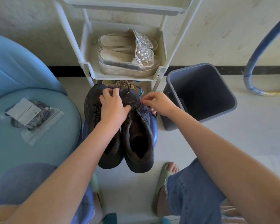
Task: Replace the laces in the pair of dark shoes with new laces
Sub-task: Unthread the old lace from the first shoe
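Plainly, the job is at its unlacing stage: the dark brown fabric lace-up shoes (pixel 136 139) sit side by side on a small blue plastic stool (pixel 155 131) between the person's knees, heels toward the sitter and toes pointing away at the white plastic shoe rack (pixel 87 46). The left-hand grip (pixel 113 105) is bent over the foreparts, fingers curled down onto the fabric and thumb spread toward the right shoe, holding the pair steady; whether it also pinches a strand I cannot tell. The right-hand grip (pixel 158 102) is pressed together, pinching the thin dark old lace (pixel 143 109) at the outer edge of the right shoe's eyelets, so any pull would, I judge, go out to the right. That way stands the open grey plastic bin (pixel 200 94), just beside the stool and the nearest thing in the path. The clear zip bag of new dark laces (pixel 31 115) lies on the pale blue round cushioned seat (pixel 55 143) to the left, nearer the left hand.
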Demonstrator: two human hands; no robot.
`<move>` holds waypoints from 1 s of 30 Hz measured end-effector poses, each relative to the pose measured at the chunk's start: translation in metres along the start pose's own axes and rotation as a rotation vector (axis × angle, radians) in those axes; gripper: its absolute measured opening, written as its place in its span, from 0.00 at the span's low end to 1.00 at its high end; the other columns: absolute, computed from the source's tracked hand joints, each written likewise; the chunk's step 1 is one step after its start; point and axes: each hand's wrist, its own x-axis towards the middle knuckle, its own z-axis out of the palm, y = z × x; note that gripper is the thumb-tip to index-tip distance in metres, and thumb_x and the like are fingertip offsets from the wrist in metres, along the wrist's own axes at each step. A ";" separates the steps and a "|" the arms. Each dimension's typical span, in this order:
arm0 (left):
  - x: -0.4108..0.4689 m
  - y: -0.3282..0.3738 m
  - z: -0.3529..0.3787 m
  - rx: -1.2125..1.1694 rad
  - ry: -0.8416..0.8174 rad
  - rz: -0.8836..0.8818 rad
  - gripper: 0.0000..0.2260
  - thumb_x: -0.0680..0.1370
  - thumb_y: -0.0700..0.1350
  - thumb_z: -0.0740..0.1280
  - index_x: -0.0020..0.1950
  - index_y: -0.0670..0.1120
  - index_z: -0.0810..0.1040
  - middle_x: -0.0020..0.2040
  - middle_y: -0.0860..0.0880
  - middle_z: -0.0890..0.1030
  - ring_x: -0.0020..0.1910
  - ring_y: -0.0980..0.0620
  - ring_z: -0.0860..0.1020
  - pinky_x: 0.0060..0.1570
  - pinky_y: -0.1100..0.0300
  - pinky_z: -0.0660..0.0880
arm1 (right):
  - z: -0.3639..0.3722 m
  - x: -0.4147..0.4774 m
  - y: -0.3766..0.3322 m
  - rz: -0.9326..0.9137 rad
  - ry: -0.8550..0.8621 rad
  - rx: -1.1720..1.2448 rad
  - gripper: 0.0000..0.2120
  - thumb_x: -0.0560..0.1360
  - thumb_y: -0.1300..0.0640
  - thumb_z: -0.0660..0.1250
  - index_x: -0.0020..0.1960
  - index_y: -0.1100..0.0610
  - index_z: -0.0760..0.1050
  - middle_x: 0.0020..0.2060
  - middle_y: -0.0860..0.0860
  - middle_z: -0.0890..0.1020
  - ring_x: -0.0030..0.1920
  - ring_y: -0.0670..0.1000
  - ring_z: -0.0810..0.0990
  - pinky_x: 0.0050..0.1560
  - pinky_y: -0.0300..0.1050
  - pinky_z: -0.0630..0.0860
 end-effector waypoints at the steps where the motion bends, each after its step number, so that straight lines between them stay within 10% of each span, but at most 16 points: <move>1: -0.001 0.001 0.002 0.013 -0.039 0.012 0.34 0.73 0.49 0.71 0.74 0.44 0.59 0.69 0.41 0.59 0.68 0.40 0.60 0.63 0.51 0.65 | 0.003 0.003 -0.002 -0.048 0.021 -0.007 0.08 0.78 0.58 0.65 0.55 0.58 0.80 0.39 0.45 0.79 0.35 0.40 0.76 0.43 0.35 0.73; 9: 0.003 -0.005 0.007 0.175 -0.131 0.028 0.42 0.73 0.50 0.70 0.77 0.41 0.48 0.62 0.39 0.75 0.62 0.39 0.72 0.53 0.51 0.71 | 0.025 0.019 -0.007 -0.143 -0.040 -0.295 0.12 0.72 0.56 0.73 0.55 0.58 0.80 0.44 0.46 0.72 0.50 0.50 0.75 0.53 0.42 0.71; 14: -0.002 -0.002 0.012 0.132 -0.062 0.068 0.37 0.72 0.48 0.72 0.74 0.41 0.55 0.67 0.40 0.65 0.57 0.39 0.75 0.46 0.56 0.68 | 0.028 0.021 -0.005 -0.129 -0.129 -0.354 0.18 0.71 0.51 0.74 0.55 0.60 0.78 0.45 0.48 0.70 0.48 0.48 0.70 0.49 0.41 0.68; 18: -0.003 -0.003 0.011 0.197 -0.073 0.055 0.26 0.75 0.47 0.68 0.68 0.39 0.64 0.57 0.39 0.77 0.54 0.40 0.77 0.42 0.55 0.68 | 0.033 0.015 -0.008 -0.142 0.021 -0.224 0.10 0.72 0.58 0.72 0.37 0.49 0.73 0.35 0.45 0.75 0.40 0.51 0.75 0.39 0.43 0.70; 24: -0.001 -0.003 0.009 0.236 -0.126 0.050 0.23 0.77 0.47 0.64 0.69 0.39 0.63 0.51 0.41 0.79 0.47 0.42 0.77 0.39 0.54 0.69 | 0.022 0.008 0.000 0.321 0.197 0.425 0.06 0.80 0.59 0.61 0.47 0.61 0.72 0.43 0.57 0.79 0.28 0.46 0.79 0.34 0.38 0.80; 30: -0.007 -0.002 0.015 0.315 -0.021 0.124 0.21 0.77 0.46 0.64 0.64 0.37 0.63 0.49 0.41 0.79 0.45 0.42 0.79 0.36 0.56 0.70 | 0.012 0.007 -0.008 -0.156 -0.049 -0.263 0.12 0.73 0.52 0.71 0.54 0.54 0.77 0.53 0.52 0.72 0.54 0.50 0.68 0.60 0.43 0.66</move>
